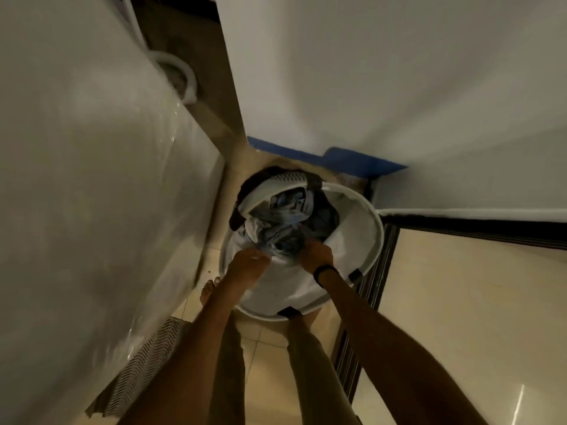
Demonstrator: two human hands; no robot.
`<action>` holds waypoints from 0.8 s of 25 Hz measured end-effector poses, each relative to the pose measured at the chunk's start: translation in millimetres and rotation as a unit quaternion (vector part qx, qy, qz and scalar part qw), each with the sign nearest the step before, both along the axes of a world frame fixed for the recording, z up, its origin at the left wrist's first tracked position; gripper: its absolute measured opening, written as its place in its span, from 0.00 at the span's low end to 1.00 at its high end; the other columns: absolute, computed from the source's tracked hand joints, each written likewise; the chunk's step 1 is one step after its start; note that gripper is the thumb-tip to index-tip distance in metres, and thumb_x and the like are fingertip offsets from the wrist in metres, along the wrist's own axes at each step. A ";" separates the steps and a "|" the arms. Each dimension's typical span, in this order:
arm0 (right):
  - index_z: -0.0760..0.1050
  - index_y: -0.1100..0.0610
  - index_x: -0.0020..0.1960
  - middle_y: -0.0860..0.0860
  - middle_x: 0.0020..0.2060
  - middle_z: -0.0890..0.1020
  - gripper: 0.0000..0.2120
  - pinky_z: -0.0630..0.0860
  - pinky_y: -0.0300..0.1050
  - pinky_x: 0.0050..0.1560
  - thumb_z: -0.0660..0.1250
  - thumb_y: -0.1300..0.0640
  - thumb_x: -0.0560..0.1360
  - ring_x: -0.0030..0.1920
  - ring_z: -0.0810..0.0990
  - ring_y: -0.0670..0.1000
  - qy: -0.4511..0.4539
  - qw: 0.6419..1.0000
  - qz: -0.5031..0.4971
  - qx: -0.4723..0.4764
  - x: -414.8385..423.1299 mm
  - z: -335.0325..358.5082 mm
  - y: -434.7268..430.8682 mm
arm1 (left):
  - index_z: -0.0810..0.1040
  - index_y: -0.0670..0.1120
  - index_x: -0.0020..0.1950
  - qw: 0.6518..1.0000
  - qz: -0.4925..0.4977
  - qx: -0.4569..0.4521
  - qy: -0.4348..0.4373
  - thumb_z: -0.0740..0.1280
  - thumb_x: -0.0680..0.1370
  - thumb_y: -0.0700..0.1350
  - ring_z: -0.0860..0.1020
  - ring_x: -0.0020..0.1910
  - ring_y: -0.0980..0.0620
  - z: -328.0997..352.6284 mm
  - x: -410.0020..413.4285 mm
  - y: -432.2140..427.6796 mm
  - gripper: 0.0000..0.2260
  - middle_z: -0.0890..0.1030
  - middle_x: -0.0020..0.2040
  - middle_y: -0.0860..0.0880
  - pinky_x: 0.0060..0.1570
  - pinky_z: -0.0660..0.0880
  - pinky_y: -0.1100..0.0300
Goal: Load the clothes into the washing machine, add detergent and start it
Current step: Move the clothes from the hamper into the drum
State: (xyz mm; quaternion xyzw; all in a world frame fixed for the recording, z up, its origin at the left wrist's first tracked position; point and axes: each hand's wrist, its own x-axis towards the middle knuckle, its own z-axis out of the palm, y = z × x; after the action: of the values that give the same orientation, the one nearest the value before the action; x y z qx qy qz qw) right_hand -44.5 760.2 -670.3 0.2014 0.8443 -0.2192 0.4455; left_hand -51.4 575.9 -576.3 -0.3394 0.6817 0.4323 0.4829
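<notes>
From my remote seat I look straight down into a round white laundry basket standing on the tiled floor, close to the corner where the white wall turns; the clothes, a crumpled heap of pale blue, grey and dark cloth, lie inside it, piled toward the far-left side of its rim; a dark garment hangs over that far-left edge, and a perforated white piece rests across the far rim, though I cannot tell what it is.

Both arms reach down into the basket from the near side; the left hand has its fingers curled down and is pinching pale cloth at the near-left edge of the heap; the right hand, with a black wristband on its wrist, has its fingers buried in the near-right of the heap and grips it.

A bare foot stands on the floor just left of the basket; a blue mat lies beyond the basket against the wall; a striped mat lies at the near left, under the edge of a large white body wrapped in clear film; a dark door track runs along the basket's right side.
</notes>
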 end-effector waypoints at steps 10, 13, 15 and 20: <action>0.64 0.57 0.74 0.63 0.71 0.68 0.25 0.66 0.58 0.68 0.62 0.49 0.80 0.70 0.67 0.65 0.022 0.994 0.102 0.015 -45.2 -154.0 -6.0 | 0.78 0.43 0.57 0.984 0.175 0.019 -0.025 0.64 0.81 0.38 0.72 0.27 0.56 -103.5 18.0 12.0 0.07 0.75 0.36 0.49 0.30 0.66 0.62; 0.76 0.60 0.41 0.61 0.38 0.79 0.10 0.71 0.51 0.42 0.63 0.54 0.74 0.43 0.78 0.62 0.166 0.981 -0.085 -0.058 -33.2 -81.4 -21.0 | 0.77 0.43 0.50 0.978 0.201 0.019 -0.042 0.61 0.82 0.36 0.71 0.30 0.53 -74.9 16.3 13.6 0.07 0.74 0.35 0.48 0.30 0.66 0.62; 0.67 0.58 0.30 0.55 0.27 0.70 0.11 0.63 0.47 0.33 0.58 0.52 0.68 0.31 0.70 0.57 0.233 0.956 -0.160 -0.075 -15.2 -14.1 -28.6 | 0.77 0.42 0.52 0.966 0.250 0.018 -0.061 0.62 0.83 0.40 0.72 0.31 0.51 -46.5 10.4 18.6 0.05 0.75 0.36 0.45 0.30 0.69 0.62; 0.66 0.46 0.23 0.44 0.22 0.67 0.17 0.63 0.44 0.30 0.61 0.60 0.68 0.26 0.66 0.46 0.198 0.878 -0.341 -0.271 43.6 161.3 -26.3 | 0.75 0.48 0.52 0.972 0.232 0.014 -0.038 0.62 0.80 0.61 0.78 0.47 0.46 44.8 -5.9 26.6 0.16 0.78 0.44 0.47 0.47 0.75 0.55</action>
State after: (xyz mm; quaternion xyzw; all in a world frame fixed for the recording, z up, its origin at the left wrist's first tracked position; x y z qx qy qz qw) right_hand -0.8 733.9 -509.1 0.3007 0.7012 -0.6134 0.2040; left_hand -57.3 602.5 -531.5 -0.4979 0.5596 0.5287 0.3992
